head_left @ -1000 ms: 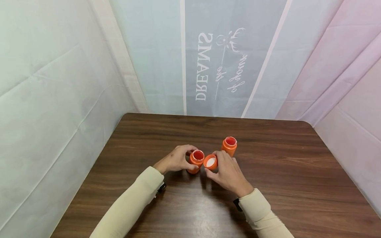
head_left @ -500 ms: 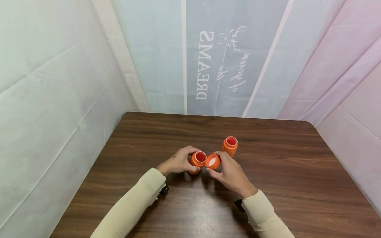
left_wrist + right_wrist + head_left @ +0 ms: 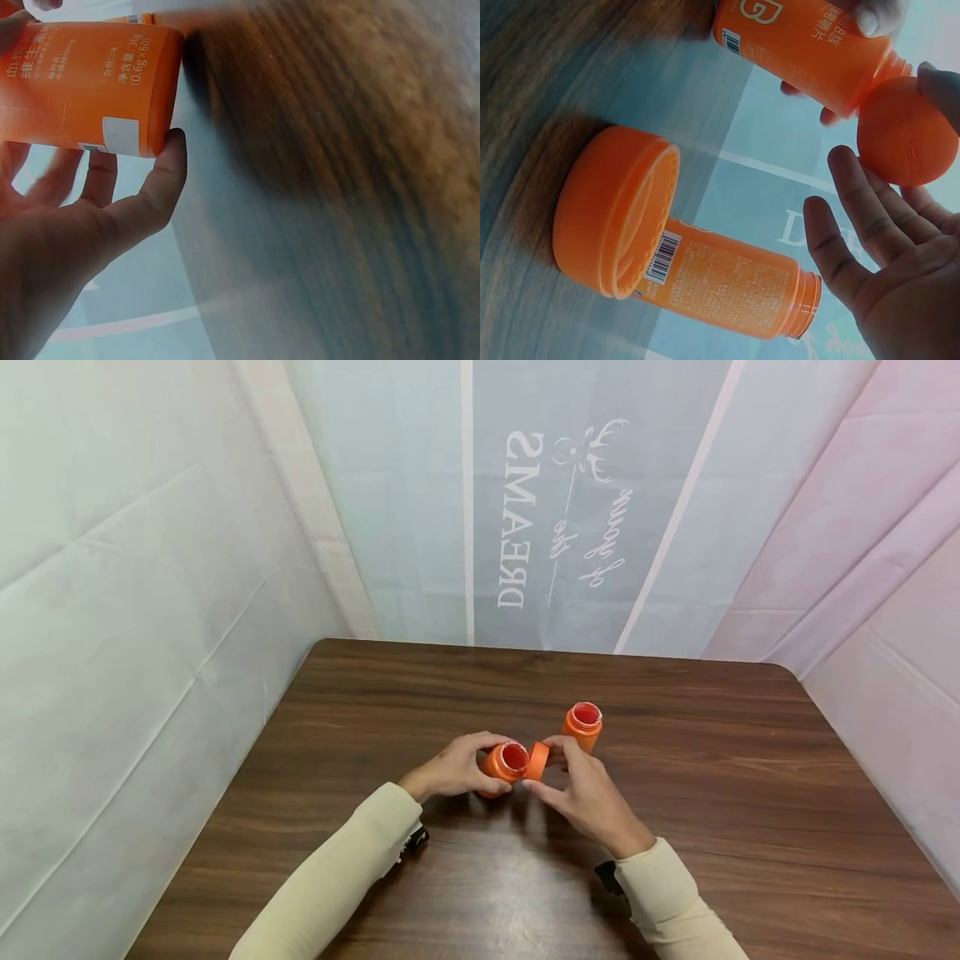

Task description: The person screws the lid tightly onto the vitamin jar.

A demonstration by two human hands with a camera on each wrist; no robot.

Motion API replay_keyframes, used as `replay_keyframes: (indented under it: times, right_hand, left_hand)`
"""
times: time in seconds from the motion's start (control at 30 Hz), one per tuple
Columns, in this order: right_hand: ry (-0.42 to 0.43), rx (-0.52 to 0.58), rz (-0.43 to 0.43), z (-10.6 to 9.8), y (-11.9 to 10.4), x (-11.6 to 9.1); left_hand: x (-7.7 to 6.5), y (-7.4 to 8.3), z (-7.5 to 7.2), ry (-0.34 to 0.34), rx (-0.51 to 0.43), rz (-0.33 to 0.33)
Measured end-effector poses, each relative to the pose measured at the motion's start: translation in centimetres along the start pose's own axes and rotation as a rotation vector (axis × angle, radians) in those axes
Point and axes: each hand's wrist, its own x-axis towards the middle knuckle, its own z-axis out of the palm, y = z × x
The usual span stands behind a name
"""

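Note:
My left hand (image 3: 457,766) grips an open orange bottle (image 3: 82,86), fingers and thumb around its body. The bottle tilts slightly to the right, its red inside showing in the head view. Between thumb and fingertips, my right hand (image 3: 588,789) pinches an orange screw cap (image 3: 907,131). Turned on its edge, the cap sits right beside the bottle's mouth, its outer top facing my right palm. Just beyond the right hand stands a second uncapped orange bottle (image 3: 731,277). In the right wrist view another orange cap (image 3: 615,210) rests on the table near that bottle; the right hand hides it from the head view.
Everything stands on a dark wood-grain table (image 3: 390,693). A grey-blue cloth with white lettering (image 3: 517,518) hangs behind the far edge, and pale cloth walls (image 3: 150,610) rise at the sides.
The right hand has turned the cap from showing its white inside to standing edge-on, close to the bottle's mouth. The left hand has tilted its bottle a little to the right.

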Motion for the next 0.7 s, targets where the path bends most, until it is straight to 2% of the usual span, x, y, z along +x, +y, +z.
replay_keyframes:
  times: [0.2, 0.7]
  right_hand:
    - [-0.017, 0.010, -0.022, -0.1, 0.0, -0.2]
    - [-0.153, -0.066, -0.053, -1.5, -0.9, 1.4]
  left_hand:
    - [0.2, 0.2, 0.4, -0.021, 0.021, 0.000]
    - [0.8, 0.9, 0.1, -0.027, 0.075, -0.006]
